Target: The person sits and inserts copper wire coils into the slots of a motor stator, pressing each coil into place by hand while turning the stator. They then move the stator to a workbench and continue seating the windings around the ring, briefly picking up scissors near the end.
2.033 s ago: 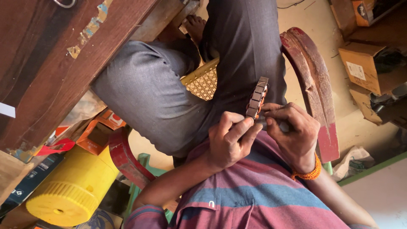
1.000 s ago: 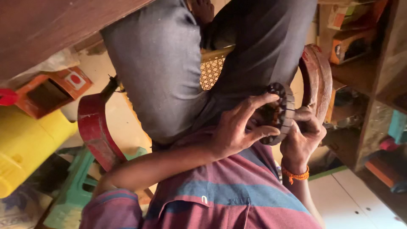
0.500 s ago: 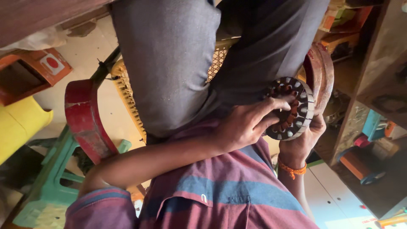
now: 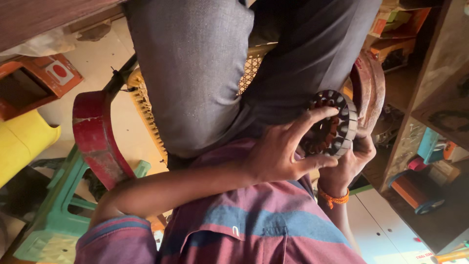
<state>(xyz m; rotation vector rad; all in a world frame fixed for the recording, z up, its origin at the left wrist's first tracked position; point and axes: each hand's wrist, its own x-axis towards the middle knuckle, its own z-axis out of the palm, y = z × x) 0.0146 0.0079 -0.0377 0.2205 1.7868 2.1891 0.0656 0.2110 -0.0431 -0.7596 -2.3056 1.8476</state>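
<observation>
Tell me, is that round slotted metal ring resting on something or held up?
Held up: both hands grip the ring above the lap.

Short-sleeved shirt (image 4: 254, 225), maroon with broad blue-grey stripes across chest and sleeve; sleeve hem ends above elbow, well back from left hand (image 4: 278, 151); small white mark on chest stripe; grey trousers (image 4: 195, 73), fine-speckled weave, beyond both hands; orange thread band (image 4: 333, 198) on wrist just behind right hand (image 4: 354, 159); forearms bare.

Dull metal stator (image 4: 337, 124), copper windings
</observation>
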